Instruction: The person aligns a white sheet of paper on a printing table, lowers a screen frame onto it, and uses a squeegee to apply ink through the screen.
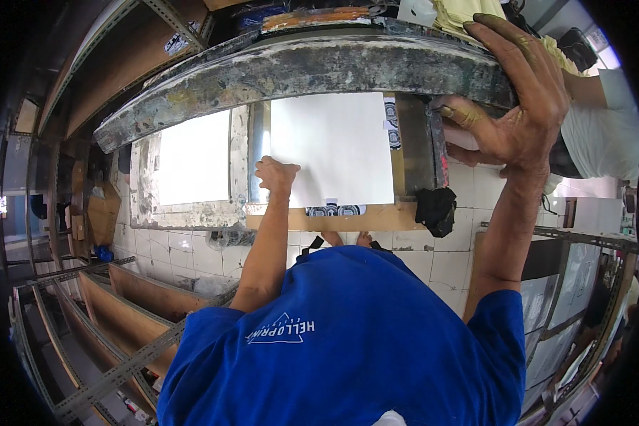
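Tiled floor [181, 247] below. White sheet [341, 145] extends right from the nearer left hand [277, 175], pinch unclear; right hand [524, 117] grips stained frame [298, 74] at right end.

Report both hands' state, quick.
Left hand: partly curled at the left edge of the larger white sheet; grip cannot be told.
Right hand: holding the stained frame.

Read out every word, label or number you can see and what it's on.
Blue shirt: white lettering, upside down here; I won't copy its words.
Black-and-white prints beside the white sheet: partly covered, too small to read.
Black-and-white piece, upper-left shelf: unreadable.
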Tool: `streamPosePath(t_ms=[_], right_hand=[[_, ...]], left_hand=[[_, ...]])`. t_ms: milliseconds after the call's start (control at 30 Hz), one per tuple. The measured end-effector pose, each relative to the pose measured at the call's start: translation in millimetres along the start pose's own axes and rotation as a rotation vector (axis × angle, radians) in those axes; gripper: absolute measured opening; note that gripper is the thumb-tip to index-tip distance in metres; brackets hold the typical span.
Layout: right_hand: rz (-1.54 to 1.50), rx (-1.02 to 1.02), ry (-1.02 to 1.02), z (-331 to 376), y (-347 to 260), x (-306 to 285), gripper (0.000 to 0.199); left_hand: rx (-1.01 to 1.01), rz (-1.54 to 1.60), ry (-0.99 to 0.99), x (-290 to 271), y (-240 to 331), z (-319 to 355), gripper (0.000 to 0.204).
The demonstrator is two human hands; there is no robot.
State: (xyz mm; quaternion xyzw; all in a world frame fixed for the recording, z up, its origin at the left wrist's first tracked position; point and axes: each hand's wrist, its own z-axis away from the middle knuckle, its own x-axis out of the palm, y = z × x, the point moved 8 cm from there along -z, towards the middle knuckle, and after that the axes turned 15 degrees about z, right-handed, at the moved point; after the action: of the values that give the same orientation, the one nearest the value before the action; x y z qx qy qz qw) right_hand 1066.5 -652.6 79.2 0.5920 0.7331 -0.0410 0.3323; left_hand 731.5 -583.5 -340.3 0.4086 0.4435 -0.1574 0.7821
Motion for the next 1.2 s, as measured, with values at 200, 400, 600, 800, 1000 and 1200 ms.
streamPosePath(t_ms=[200, 400, 600, 800, 1000, 1200], right_hand=[[0.006, 0.024, -0.014, -5, -2, -2, 0.068], [-0.005, 0.023, -0.010, -6, -2, -3, 0.065], [0.008, 0.027, -0.032, -5, -1, -1, 0.065], [0.023, 0.021, -0.031, -3, 0, 0, 0.063], [0.031, 0.029, -0.039, -4, -1, -1, 0.064], [0.018, 0.004, -0.029, -2, -1, -2, 0.064]], left_hand=[[0.062, 0.075, 0.002, 4, 3, -2, 0.071], [0.067, 0.106, 0.004, -1, 11, 4, 0.066], [-0.026, 0.090, -0.079, 7, 2, -4, 0.071], [-0.083, 0.065, -0.071, 11, -5, -15, 0.083], [-0.032, 0.171, -0.057, 2, -7, -29, 0.068], [0.158, 0.376, -0.085, 22, -23, -77, 0.038]])
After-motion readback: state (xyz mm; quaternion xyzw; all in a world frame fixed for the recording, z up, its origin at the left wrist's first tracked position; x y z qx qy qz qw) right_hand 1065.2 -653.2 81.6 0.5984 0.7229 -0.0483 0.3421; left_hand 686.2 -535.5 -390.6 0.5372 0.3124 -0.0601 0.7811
